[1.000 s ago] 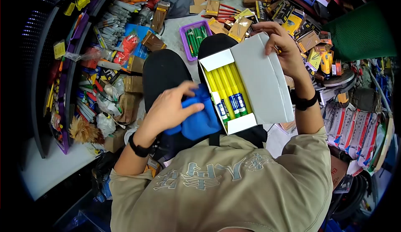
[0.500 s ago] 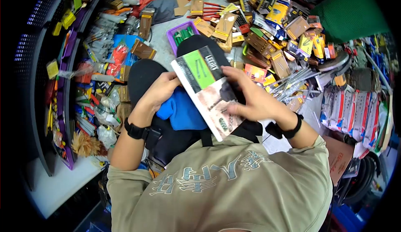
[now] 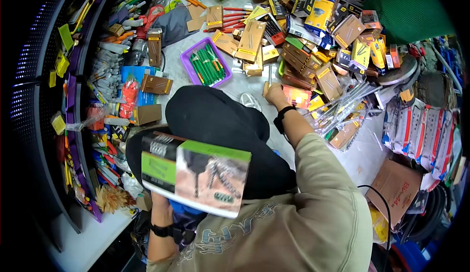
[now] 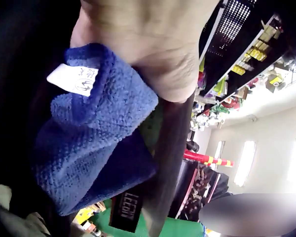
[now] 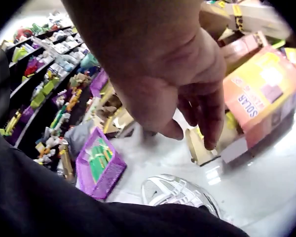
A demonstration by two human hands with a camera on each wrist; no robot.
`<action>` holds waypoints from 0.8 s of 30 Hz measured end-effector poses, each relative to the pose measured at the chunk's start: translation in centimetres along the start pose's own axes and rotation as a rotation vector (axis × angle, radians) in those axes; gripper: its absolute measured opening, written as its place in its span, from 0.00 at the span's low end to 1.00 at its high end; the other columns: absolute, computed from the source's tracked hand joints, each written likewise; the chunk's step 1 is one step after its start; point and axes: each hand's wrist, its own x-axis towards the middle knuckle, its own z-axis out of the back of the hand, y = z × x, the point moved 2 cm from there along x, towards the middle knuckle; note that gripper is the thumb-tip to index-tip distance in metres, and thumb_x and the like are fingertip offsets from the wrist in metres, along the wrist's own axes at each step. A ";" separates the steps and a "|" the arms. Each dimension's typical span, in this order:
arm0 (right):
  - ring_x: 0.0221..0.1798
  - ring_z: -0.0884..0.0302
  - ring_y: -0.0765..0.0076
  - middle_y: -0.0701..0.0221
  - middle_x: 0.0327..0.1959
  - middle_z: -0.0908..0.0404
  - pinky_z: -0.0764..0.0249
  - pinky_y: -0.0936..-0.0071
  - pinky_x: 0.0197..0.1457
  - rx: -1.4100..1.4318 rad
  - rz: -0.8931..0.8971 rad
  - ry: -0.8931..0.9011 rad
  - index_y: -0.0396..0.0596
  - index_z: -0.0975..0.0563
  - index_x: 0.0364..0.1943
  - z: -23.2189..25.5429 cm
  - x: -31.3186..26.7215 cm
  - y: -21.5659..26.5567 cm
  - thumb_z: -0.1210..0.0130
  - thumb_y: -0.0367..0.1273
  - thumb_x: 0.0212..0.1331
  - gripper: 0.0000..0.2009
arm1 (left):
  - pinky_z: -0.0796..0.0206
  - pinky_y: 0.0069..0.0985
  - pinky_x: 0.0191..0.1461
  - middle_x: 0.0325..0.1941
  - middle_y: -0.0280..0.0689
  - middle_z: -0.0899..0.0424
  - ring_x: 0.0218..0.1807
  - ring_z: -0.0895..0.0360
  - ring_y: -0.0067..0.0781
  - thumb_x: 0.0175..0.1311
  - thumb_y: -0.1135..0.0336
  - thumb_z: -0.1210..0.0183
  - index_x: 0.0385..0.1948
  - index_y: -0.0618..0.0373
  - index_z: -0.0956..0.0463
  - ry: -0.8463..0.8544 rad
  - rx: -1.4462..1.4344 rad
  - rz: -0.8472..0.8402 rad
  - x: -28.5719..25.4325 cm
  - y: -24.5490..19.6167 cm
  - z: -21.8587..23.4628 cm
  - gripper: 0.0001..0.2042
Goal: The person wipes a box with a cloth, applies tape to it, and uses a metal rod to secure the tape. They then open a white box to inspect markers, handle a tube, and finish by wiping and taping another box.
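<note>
My left hand (image 3: pixel 160 201) holds up the printed box (image 3: pixel 210 176) from below, its fingers hidden behind it. The box's printed face, with drill-bit pictures, is turned up, tilted above the left thigh. Bunched against this hand (image 4: pixel 138 44) in the left wrist view is a blue cloth (image 4: pixel 103 123) with a white tag; part of the box's dark label (image 4: pixel 127 210) shows below. My right hand (image 3: pixel 276 95) reaches down to the floor by a small tan piece (image 3: pixel 267 86). The right wrist view shows its thumb and fingers apart, the fingertips beside tan cardboard (image 5: pixel 200 148).
A purple basket (image 3: pixel 227 76) of green packets stands left of the right hand. Many small boxes (image 3: pixel 249 39) and long bagged rods (image 3: pixel 350 105) are heaped ahead and right. Shelving (image 3: pixel 36 120) runs along the left. A shoe (image 3: pixel 250 100) is near the right hand.
The open box was closed and turned printed side up, then moved left and nearer the body. My right hand has left it and reached forward to the floor. The knees have shifted.
</note>
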 end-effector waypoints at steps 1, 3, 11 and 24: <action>0.57 0.18 0.39 0.43 0.52 0.17 0.22 0.51 0.63 0.030 -0.093 -0.015 0.36 0.19 0.49 -1.1 0.5 0.3 0.48 0.37 0.67 0.17 | 0.29 0.31 0.67 0.64 0.37 0.20 0.63 0.22 0.32 0.80 0.57 0.50 0.68 0.60 0.31 -0.026 -0.024 0.014 -0.5 0.1 0.2 0.22; 0.59 0.18 0.39 0.45 0.55 0.17 0.22 0.52 0.62 0.021 -0.100 0.031 0.36 0.21 0.51 0.0 -0.6 2.1 0.50 0.38 0.71 0.17 | 0.29 0.31 0.67 0.64 0.37 0.20 0.63 0.22 0.32 0.79 0.57 0.50 0.67 0.60 0.31 -0.068 -0.054 0.042 -1.4 0.4 0.1 0.22; 0.59 0.20 0.37 0.39 0.53 0.19 0.26 0.50 0.65 0.183 -0.247 -0.139 0.31 0.22 0.49 -4.6 3.1 -0.1 0.64 0.52 0.77 0.32 | 0.27 0.31 0.65 0.63 0.35 0.20 0.62 0.21 0.32 0.79 0.55 0.49 0.66 0.58 0.30 -0.081 -0.116 0.102 -2.4 1.6 -0.2 0.22; 0.36 0.09 0.63 0.59 0.31 0.14 0.15 0.67 0.31 0.623 -0.141 0.292 0.29 0.27 0.48 1.5 -4.7 -1.2 0.44 0.32 0.71 0.15 | 0.25 0.34 0.63 0.61 0.37 0.19 0.60 0.20 0.34 0.77 0.58 0.45 0.64 0.58 0.28 0.037 -0.094 0.223 2.4 -0.1 -4.9 0.20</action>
